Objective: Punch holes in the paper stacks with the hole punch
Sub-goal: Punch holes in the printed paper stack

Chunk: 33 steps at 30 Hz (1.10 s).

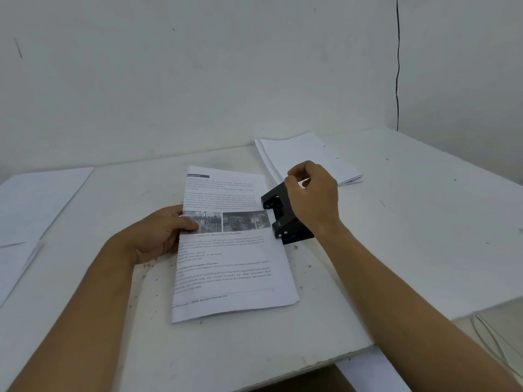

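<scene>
A printed paper stack (229, 261) with text and two photos lies in the middle of the white table (396, 236). My left hand (161, 233) grips its left edge, thumb on top of the page. A black two-hole punch (283, 219) sits against the stack's right edge, its jaws facing the paper. My right hand (312, 193) is curled over the punch's top, covering its lever. A second stack of white sheets (305, 157) lies behind the punch, near the wall.
More white sheets (36, 202) lie spread at the table's left side. Small specks and paper bits dot the table surface. The table's front right corner (373, 345) drops off to the floor, where thin cables (498, 343) lie. A black cable (397, 66) runs down the wall.
</scene>
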Each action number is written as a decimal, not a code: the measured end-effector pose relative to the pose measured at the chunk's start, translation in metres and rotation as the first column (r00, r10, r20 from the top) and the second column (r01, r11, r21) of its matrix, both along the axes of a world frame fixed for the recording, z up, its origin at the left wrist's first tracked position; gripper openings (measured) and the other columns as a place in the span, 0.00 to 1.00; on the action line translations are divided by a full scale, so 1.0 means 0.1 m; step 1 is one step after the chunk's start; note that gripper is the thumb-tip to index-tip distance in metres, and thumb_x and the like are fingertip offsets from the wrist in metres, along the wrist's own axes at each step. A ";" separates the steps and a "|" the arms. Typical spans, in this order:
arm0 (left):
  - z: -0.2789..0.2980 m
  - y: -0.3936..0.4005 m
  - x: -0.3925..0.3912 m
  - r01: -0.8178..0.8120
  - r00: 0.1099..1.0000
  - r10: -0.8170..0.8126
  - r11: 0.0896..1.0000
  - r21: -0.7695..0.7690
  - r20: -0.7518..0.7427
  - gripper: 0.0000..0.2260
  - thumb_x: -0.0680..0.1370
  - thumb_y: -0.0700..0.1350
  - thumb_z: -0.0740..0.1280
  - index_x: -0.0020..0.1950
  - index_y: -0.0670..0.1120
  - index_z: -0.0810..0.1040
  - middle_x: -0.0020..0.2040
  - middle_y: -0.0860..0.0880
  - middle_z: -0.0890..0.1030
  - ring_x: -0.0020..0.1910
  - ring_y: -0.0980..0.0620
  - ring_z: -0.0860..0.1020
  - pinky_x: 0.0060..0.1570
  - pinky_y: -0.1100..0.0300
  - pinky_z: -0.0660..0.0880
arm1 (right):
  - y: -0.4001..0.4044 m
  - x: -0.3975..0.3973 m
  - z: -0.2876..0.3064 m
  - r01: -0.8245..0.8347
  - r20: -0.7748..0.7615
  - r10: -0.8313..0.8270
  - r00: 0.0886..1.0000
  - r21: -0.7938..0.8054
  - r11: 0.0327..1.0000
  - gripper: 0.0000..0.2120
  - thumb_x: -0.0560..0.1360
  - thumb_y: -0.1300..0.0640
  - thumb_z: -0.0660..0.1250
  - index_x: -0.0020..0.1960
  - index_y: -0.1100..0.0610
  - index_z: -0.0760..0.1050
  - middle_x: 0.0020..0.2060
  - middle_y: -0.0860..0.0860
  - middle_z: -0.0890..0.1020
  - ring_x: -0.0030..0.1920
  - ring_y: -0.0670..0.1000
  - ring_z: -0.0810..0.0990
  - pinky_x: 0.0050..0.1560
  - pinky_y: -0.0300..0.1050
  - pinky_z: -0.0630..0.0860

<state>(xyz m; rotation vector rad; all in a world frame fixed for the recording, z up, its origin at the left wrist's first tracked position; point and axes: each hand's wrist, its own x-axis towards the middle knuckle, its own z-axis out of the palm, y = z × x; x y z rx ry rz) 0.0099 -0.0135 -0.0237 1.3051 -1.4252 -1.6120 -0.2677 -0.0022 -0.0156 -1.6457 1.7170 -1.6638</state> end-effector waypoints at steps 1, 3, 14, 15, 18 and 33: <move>-0.01 -0.01 0.01 -0.009 1.000 0.009 1.000 -0.003 -0.001 0.15 0.80 0.33 0.58 0.62 0.46 0.75 0.55 0.43 0.83 0.48 0.43 0.82 0.43 0.53 0.80 | 0.01 0.00 0.00 0.003 -0.008 -0.003 1.000 -0.006 1.000 0.02 0.73 0.57 0.66 0.44 0.53 0.77 0.41 0.45 0.80 0.44 0.47 0.78 0.48 0.50 0.77; -0.03 -0.03 0.02 -0.033 0.999 0.033 0.999 -0.012 -0.015 0.15 0.80 0.32 0.58 0.62 0.45 0.75 0.55 0.43 0.83 0.48 0.43 0.82 0.44 0.52 0.80 | 0.02 0.01 0.00 0.004 -0.009 -0.004 1.000 -0.007 1.000 0.03 0.73 0.58 0.65 0.44 0.53 0.77 0.41 0.45 0.81 0.44 0.47 0.78 0.48 0.49 0.77; -0.03 -0.10 0.11 -0.349 0.936 0.339 0.927 -0.139 -0.095 0.07 0.80 0.36 0.61 0.54 0.44 0.77 0.46 0.43 0.84 0.36 0.47 0.83 0.30 0.58 0.79 | 0.10 0.04 0.00 0.063 -0.160 -0.082 0.984 -0.118 0.991 0.05 0.73 0.60 0.67 0.46 0.54 0.80 0.41 0.45 0.81 0.47 0.52 0.74 0.45 0.45 0.72; -0.03 -0.11 0.12 -0.376 0.925 0.362 0.914 -0.149 -0.113 0.07 0.80 0.36 0.62 0.54 0.44 0.77 0.46 0.43 0.83 0.36 0.47 0.83 0.30 0.58 0.79 | 0.11 0.06 0.00 0.077 -0.175 -0.104 0.979 -0.155 0.985 0.05 0.73 0.61 0.67 0.46 0.54 0.80 0.41 0.46 0.81 0.46 0.52 0.74 0.45 0.48 0.73; -0.03 -0.13 0.14 -0.440 0.890 0.407 0.885 -0.153 -0.206 0.07 0.79 0.36 0.63 0.52 0.46 0.78 0.42 0.47 0.85 0.34 0.50 0.83 0.29 0.59 0.79 | 0.15 0.08 0.02 0.055 -0.196 -0.107 0.975 -0.254 0.966 0.04 0.71 0.61 0.66 0.44 0.57 0.80 0.39 0.49 0.81 0.44 0.53 0.74 0.44 0.49 0.73; 0.01 -0.14 0.21 -0.680 0.584 0.585 0.731 0.055 -0.564 0.13 0.81 0.38 0.61 0.65 0.44 0.75 0.57 0.46 0.80 0.44 0.50 0.80 0.43 0.52 0.80 | 0.37 0.61 -0.16 -0.536 -0.311 0.522 0.795 0.046 0.843 0.13 0.77 0.52 0.65 0.38 0.58 0.77 0.28 0.47 0.79 0.26 0.47 0.74 0.30 0.39 0.72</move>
